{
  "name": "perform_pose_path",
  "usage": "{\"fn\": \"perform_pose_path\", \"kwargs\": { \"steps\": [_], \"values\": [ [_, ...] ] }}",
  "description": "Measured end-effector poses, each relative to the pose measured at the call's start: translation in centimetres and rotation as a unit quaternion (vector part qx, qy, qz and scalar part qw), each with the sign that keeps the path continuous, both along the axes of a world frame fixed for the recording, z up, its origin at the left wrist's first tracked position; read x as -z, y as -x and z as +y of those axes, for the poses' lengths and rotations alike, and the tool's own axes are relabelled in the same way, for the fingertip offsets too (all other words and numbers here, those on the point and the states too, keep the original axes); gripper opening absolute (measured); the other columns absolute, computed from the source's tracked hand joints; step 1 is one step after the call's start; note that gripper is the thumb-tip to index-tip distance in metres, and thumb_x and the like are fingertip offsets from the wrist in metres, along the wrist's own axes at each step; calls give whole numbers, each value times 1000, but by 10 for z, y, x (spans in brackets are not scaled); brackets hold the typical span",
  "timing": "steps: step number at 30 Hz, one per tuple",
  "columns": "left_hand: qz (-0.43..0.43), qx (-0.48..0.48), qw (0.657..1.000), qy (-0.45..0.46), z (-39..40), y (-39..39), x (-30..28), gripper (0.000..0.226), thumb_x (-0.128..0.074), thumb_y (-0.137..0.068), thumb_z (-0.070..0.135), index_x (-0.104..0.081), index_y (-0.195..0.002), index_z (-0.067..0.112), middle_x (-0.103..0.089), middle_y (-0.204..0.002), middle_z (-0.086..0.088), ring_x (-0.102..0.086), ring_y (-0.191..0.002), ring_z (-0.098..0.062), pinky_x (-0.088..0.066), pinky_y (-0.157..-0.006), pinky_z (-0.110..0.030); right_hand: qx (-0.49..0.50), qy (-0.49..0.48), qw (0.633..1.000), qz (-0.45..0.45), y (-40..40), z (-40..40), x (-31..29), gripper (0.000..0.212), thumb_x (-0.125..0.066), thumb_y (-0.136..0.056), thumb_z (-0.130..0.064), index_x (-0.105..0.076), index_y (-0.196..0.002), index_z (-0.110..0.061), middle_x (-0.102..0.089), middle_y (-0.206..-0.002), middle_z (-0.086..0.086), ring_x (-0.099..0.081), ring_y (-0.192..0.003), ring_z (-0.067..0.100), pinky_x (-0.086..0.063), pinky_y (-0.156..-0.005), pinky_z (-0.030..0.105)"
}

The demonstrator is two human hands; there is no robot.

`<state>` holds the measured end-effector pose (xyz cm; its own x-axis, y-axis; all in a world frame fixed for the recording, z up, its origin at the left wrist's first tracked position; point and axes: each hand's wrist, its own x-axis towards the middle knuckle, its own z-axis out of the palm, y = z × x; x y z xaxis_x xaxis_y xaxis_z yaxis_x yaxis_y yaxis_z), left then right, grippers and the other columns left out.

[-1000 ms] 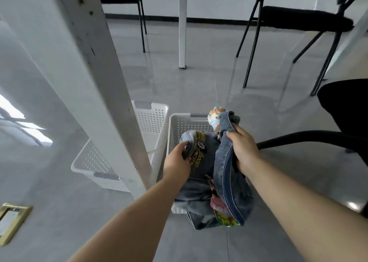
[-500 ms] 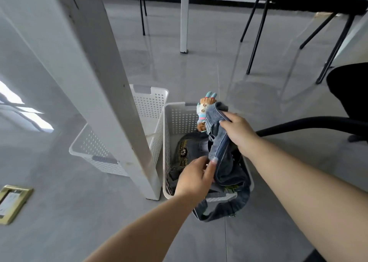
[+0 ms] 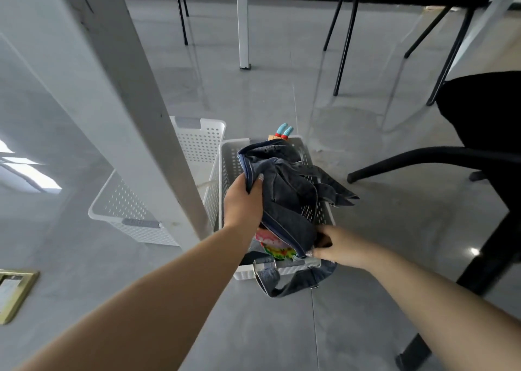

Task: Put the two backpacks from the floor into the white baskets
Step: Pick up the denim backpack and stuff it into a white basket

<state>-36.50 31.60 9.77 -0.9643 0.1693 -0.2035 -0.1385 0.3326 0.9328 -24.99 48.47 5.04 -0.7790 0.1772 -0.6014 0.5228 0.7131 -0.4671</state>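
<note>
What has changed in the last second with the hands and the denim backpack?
The denim backpack went down into the right basket. The left hand moved to its upper edge; the right hand shifted from the top to its near end. The left basket stayed in place.

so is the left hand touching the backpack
Touching. The head view shows the left hand clamped on the denim backpack at its upper edge, thumb pressed over the fabric, above the basket.

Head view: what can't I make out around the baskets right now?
- Left basket: its middle is hidden by the white table leg.
- Right basket: its inside is covered by the denim backpack.
- Second backpack: none shows in the head view.
- Brass floor plate: cut off by the left edge.
</note>
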Motion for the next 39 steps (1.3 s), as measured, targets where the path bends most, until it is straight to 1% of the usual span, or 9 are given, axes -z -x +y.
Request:
{"fn": "perform_pose_path", "kwargs": {
  "steps": [6, 11, 16, 20, 24, 27, 30, 33, 39],
  "values": [
    [53, 22, 997, 51, -14, 6, -13, 27, -45, -98, 31, -59, -116, 18, -59, -93, 3, -54, -86, -18, -39, -72, -27, 59, -231, 962, 132, 4, -9, 23, 62, -76, -69, -41, -48, -117, -14, -63, -109, 7, -64, -98, 29, -53, -82, 39],
    [49, 23, 998, 34, -23, 2, -12, 17, -47, -98, 31, -58, -104, 21, -58, -84, 7, -56, -84, -18, -43, -66, -27, -84, -362, 924, 91, 4, -34, 16, 56, -62, -86, -27, -34, -131, -12, -65, -106, 6, -66, -92, 27, -42, -61, 31],
    [59, 46, 996, 42, -32, 3, -19, 15, -47, -97, 31, -58, -103, 22, -63, -92, 2, -60, -88, -20, -50, -79, -32, 39, -226, 973, 10, 14, -42, 19, 65, -63, -82, -39, -31, -128, -7, -65, -111, 12, -65, -100, 32, -43, -69, 33],
    [55, 47, 996, 52, -35, 0, -18, 16, -47, -97, 31, -57, -100, 19, -66, -97, -4, -61, -89, -23, -52, -82, -36, 94, -128, 985, 68, 24, -52, 16, 47, -62, -83, -20, -37, -120, -9, -63, -108, 15, -63, -96, 36, -45, -70, 35],
    [71, 68, 992, 74, -35, 2, -22, 17, -47, -98, 32, -56, -100, 19, -62, -93, -3, -57, -83, -21, -44, -71, -28, 196, -72, 942, 264, 48, -39, -20, 23, -57, -88, -17, -50, -109, -15, -67, -103, 11, -65, -93, 32, -50, -72, 36],
    [99, 85, 987, 96, -34, 1, -26, 18, -47, -97, 31, -57, -99, 17, -60, -88, -1, -55, -83, -22, -41, -71, -28, 235, -53, 888, 391, 80, -34, -61, 22, -58, -90, -14, -57, -111, -9, -67, -111, 13, -63, -102, 30, -39, -73, 21],
    [103, 78, 985, 114, -37, 1, -25, 15, -47, -98, 31, -51, -88, 20, -54, -73, 7, -54, -70, -16, -40, -60, -26, 285, 11, 846, 450, 111, -23, -104, 24, -56, -90, -14, -56, -114, -14, -65, -112, 7, -63, -101, 27, -48, -85, 28],
    [97, 66, 986, 117, -38, 0, -25, 14, -46, -98, 31, -51, -89, 21, -55, -74, 5, -50, -66, -12, -36, -53, -19, 195, -29, 896, 397, 113, -23, -115, 23, -54, -91, -12, -57, -113, -13, -57, -104, -3, -55, -96, 16, -39, -79, 23],
    [87, 42, 990, 99, -30, -1, -31, 17, -45, -98, 29, -54, -91, 17, -58, -79, 0, -54, -78, -21, -36, -67, -26, 29, -15, 988, 150, 62, -42, -55, 28, -53, -88, -18, -58, -116, -17, -62, -120, 8, -57, -107, 24, -40, -82, 26]
  ]
}}
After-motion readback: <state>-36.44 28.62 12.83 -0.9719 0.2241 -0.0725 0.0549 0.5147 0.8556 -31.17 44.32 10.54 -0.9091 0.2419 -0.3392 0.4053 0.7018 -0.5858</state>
